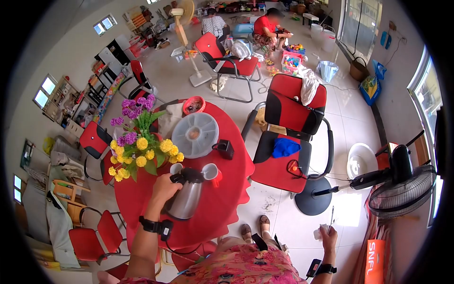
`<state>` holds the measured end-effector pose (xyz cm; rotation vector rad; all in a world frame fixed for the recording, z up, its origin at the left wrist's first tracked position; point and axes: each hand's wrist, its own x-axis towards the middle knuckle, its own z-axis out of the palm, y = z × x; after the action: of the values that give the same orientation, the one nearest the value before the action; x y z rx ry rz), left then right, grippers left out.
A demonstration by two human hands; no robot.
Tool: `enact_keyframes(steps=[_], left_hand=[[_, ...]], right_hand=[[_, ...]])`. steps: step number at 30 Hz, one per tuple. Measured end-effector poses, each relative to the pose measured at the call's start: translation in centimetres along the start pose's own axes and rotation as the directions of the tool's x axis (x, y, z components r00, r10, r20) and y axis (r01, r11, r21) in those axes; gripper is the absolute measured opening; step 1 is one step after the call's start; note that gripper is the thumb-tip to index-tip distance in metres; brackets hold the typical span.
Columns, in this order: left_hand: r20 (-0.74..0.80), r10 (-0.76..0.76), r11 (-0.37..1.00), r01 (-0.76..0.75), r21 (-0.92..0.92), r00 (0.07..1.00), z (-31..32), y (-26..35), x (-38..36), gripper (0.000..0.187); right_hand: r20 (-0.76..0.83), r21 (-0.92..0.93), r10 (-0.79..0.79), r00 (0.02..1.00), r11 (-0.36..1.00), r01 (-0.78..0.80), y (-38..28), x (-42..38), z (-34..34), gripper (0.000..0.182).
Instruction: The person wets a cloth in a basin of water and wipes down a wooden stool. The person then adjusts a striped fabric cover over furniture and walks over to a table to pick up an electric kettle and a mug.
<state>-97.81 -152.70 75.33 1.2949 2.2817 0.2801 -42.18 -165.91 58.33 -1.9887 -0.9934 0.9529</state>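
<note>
My left hand (165,189) is closed round the black handle of a steel electric kettle (186,199) over the red-covered round table (231,142). Close behind the kettle stand a white and red mug (212,174) and another white cup (176,169). Low on the right, away from the table, my right hand (328,235) is closed on a crumpled white tissue (318,234) and a thin stick-like thing (332,215) pointing up. A vase of purple and yellow flowers (142,146) and a lidded divided tray (195,135) are farther back on the table.
A red chair (283,161) with a blue cloth stands right of the table. Beyond it are a black floor fan (402,189) and a white basin (362,161). Two people sit at the back, one in a red shirt (268,26), near toy bins (291,61).
</note>
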Motion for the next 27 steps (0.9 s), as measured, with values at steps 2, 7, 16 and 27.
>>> enact_keyframes(steps=[2, 7, 16, 27], left_hand=[[0.005, -0.01, 1.0, 0.01, 0.013, 1.0, -0.3, 0.2, -0.2, 0.032], [0.02, -0.024, 1.0, 0.023, 0.019, 1.0, -1.0, 0.4, -0.8, 0.03], [0.002, -0.013, 1.0, 0.012, 0.029, 1.0, -2.5, 0.2, -1.9, 0.032], [-0.01, 0.0, 1.0, 0.0, 0.028, 1.0, -3.3, -0.1, -2.5, 0.032]], right_hand=[[-0.002, -0.029, 0.002, 1.0, 1.0, -0.002, 0.5, 0.1, 0.1, 0.025], [0.006, -0.01, 0.017, 1.0, 1.0, -0.017, 0.4, 0.1, 0.4, 0.025], [0.013, -0.056, 0.019, 1.0, 0.998, -0.018, 0.2, 0.2, 0.7, 0.026], [0.013, -0.043, 0.018, 1.0, 0.999, -0.018, -0.2, 0.2, 1.1, 0.026]])
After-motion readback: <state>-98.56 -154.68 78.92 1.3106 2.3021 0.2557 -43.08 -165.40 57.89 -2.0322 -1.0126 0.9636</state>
